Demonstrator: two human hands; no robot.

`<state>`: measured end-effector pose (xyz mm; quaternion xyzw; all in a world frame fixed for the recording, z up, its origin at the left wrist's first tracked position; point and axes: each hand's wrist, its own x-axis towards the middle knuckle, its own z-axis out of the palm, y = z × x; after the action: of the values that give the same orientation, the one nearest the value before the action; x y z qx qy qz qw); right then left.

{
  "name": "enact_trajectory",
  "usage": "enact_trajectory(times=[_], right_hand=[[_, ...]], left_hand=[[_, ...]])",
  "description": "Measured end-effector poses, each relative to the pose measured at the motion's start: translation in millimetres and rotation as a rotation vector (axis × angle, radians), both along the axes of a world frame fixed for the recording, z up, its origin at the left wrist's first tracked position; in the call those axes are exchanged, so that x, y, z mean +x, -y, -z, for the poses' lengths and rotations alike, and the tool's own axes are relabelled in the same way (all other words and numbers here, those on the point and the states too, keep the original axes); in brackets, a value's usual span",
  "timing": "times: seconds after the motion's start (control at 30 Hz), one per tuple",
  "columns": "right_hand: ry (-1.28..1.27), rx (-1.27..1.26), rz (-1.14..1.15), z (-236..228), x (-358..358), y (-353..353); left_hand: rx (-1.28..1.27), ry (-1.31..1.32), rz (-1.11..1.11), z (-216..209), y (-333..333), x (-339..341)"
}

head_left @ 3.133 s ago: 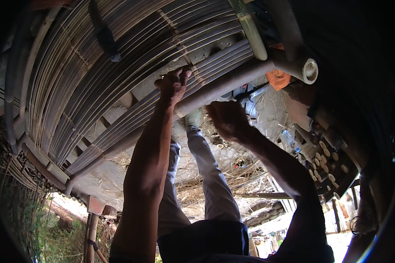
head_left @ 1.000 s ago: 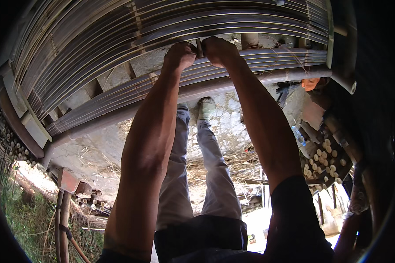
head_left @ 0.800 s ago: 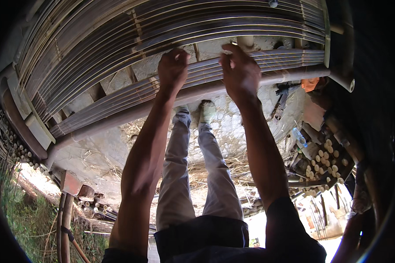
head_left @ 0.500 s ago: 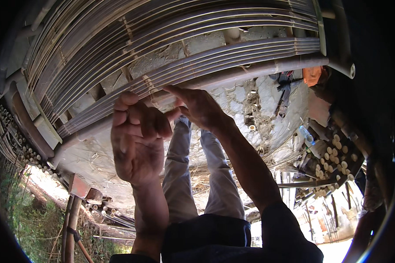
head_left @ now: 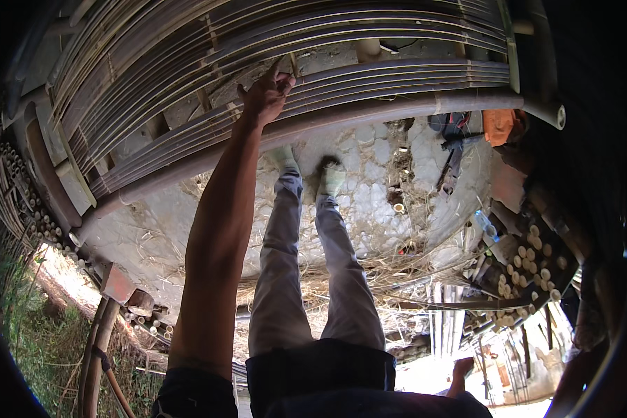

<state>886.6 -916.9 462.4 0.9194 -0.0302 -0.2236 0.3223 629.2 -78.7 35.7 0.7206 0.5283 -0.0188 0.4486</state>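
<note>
My left hand reaches over the near band of long split-bamboo slats on a low bamboo frame. Its index finger stretches away from me and the thumb stands apart, while the other fingers are partly curled. No held thing shows in it. Just beyond the fingertips a thin cross strip spans a gap between the slats. Whether the fingers touch the slats I cannot tell. My right hand is drawn back low at the right, mostly hidden by my dark clothing, its fingers unclear.
A thick bamboo pole edges the frame on my side. Right of it lie an orange bag and dark tools. Cut bamboo ends are stacked at the right, near a clear bottle. Straw litters the cracked ground.
My hands were raised close together in front of me. The left has stretched forward over the slats, and the right has dropped back to the lower right.
</note>
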Motion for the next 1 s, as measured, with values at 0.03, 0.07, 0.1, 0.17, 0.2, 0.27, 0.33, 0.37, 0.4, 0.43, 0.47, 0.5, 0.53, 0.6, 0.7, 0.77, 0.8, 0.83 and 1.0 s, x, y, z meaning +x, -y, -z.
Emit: enact_trajectory(times=[0.03, 0.07, 0.1, 0.17, 0.2, 0.27, 0.33, 0.37, 0.4, 0.43, 0.47, 0.5, 0.53, 0.6, 0.7, 0.77, 0.8, 0.83, 1.0], right_hand=[[-0.108, -0.134, 0.053, -14.5, -4.9, -0.3], [-0.246, -0.258, 0.086, -22.1, -11.0, -7.3], [-0.397, -0.352, 0.087, -14.4, -13.8, -15.2], [-0.618, -0.471, 0.161, 29.9, -25.4, -73.4], [-0.656, -0.402, -0.019, 55.6, -33.1, -68.9], [-0.611, -0.079, -0.248, 141.3, -40.7, -217.9], [-0.461, 0.527, -0.632, 220.2, -51.9, -329.8], [-0.439, 0.701, -0.589, 246.5, -59.7, -412.2], [-0.384, 0.838, -0.685, 270.1, -66.6, -479.7], [-0.311, 0.931, -0.768, 293.3, -72.6, -538.0], [-0.253, 0.976, -0.801, 312.2, -79.5, -590.1], [-0.271, 0.957, -0.754, 326.9, -85.6, -635.0], [-0.217, 0.931, -0.751, 338.9, -95.3, -671.5], [-0.321, 0.875, -0.633, 356.1, -106.4, -706.1], [-0.735, 0.848, -0.632, 368.4, -127.4, -708.6], [-1.585, 0.893, 0.196, 339.3, -126.0, -711.7], [-1.771, 0.924, 0.375, 303.4, -120.5, -718.1], [-1.862, 1.074, 0.356, 278.6, -110.1, -725.0], [-1.311, 2.478, 0.859, 234.2, 12.8, -758.0]], left_hand=[[-0.073, 0.018, 0.020, 15.2, -5.5, -6.0], [-0.111, 0.031, 0.042, 22.8, -5.8, -5.2], [-0.150, 0.039, 0.060, 29.5, -5.9, -8.0], [-0.214, -0.001, 0.151, 22.7, -5.9, 4.5], [-0.241, -0.036, 0.212, 14.2, -8.8, 13.4], [-0.233, -0.014, 0.199, 22.0, -10.3, -3.4], [-0.227, 0.011, 0.204, 25.4, -12.1, -7.5], [-0.230, 0.016, 0.209, 24.8, -12.8, -6.4], [-0.233, 0.019, 0.216, 24.2, -13.1, -4.8], [-0.243, 0.020, 0.224, 21.9, -13.1, -3.0], [-0.253, 0.017, 0.217, 21.6, -15.1, -3.4], [-0.264, 0.017, 0.210, 21.4, -17.0, -3.4], [-0.264, 0.008, 0.204, 20.2, -16.0, -1.7], [-0.249, -0.002, 0.213, 14.5, -14.8, 8.1], [-0.114, 0.025, 0.267, 20.3, -11.3, 0.6], [-0.120, -0.144, 0.314, 1.6, -9.2, 9.3], [-0.119, -0.232, 0.335, -6.9, -10.9, 9.3], [-0.094, -0.219, 0.315, -0.4, -9.5, 0.9], [-0.077, -0.208, 0.349, -0.9, -12.6, 3.4]])
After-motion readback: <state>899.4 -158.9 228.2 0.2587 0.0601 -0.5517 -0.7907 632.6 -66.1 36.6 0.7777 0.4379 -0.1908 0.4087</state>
